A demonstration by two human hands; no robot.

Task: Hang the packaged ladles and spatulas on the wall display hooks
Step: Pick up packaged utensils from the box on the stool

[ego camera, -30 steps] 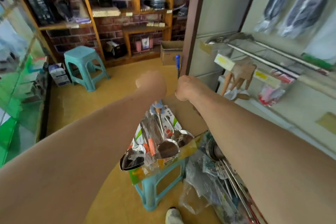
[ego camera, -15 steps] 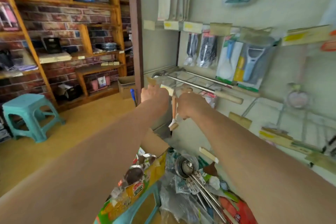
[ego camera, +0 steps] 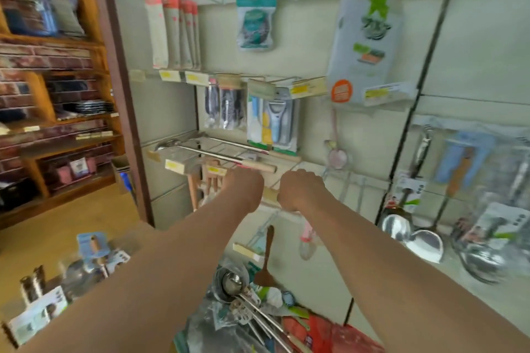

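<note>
Seen from behind, my left hand (ego camera: 246, 189) and my right hand (ego camera: 299, 192) are both curled shut at a wire hook with a beige tag (ego camera: 269, 195) on the wall display. A packaged spatula with a pink handle (ego camera: 308, 236) hangs just below my right hand, apparently held by it. The contents of my left hand are hidden. Next to it a brown wooden spatula (ego camera: 266, 261) hangs lower on the panel. More packaged ladles (ego camera: 86, 264) lie at the lower left, and loose steel ladles (ego camera: 235, 285) are piled below my arms.
Steel ladles (ego camera: 401, 226) hang on hooks to the right, near empty wire hooks (ego camera: 352, 183). Long-handled ladles (ego camera: 206, 150) rest across hooks above my hands. Peelers and brushes (ego camera: 275, 123) hang higher. Wooden shelves (ego camera: 57, 123) line the brick wall at left.
The view has swung up and right from the stool to the wall panel. Both hands rose from above the stool to the hook, carrying the packaged spatula.
</note>
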